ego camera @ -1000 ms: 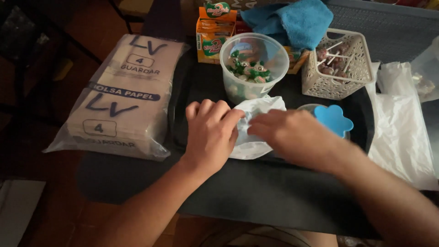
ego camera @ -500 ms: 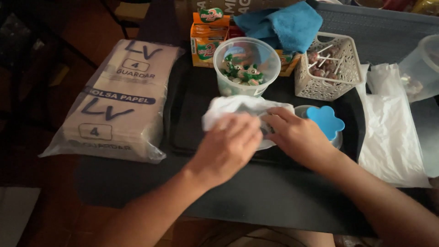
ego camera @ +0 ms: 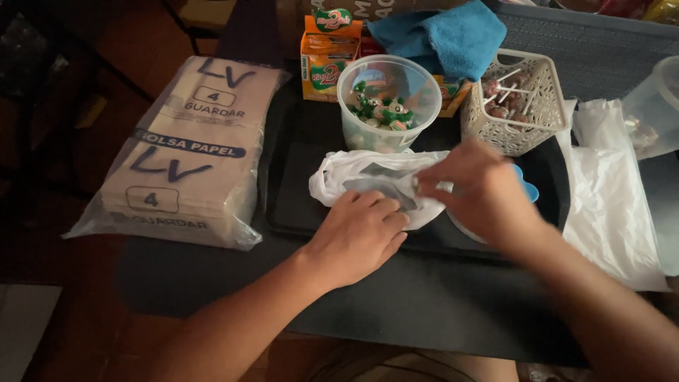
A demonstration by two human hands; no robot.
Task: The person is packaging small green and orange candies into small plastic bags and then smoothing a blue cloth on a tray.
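A small white plastic bag [ego camera: 346,177] lies on a black tray [ego camera: 297,205] in the middle of the table. My left hand [ego camera: 357,237] presses on the bag's near edge, fingers curled over it. My right hand [ego camera: 481,194] pinches the bag's right side and lifts it slightly. Part of a blue flower-shaped piece [ego camera: 529,189] peeks out behind my right hand. Just beyond the bag stands a clear round tub [ego camera: 387,102] holding several wrapped candies.
A plastic-wrapped pack of brown paper bags [ego camera: 184,152] lies left of the tray. A white lattice basket [ego camera: 513,106] with lollipops stands at the back right. Orange cartons [ego camera: 324,49], a blue cloth [ego camera: 442,35] and loose white plastic bags [ego camera: 612,205] surround the tray.
Both hands stayed on the white bag and reshaped it. My left hand slid to its near edge; my right hand lifted off the tray with the bag's right side pinched.
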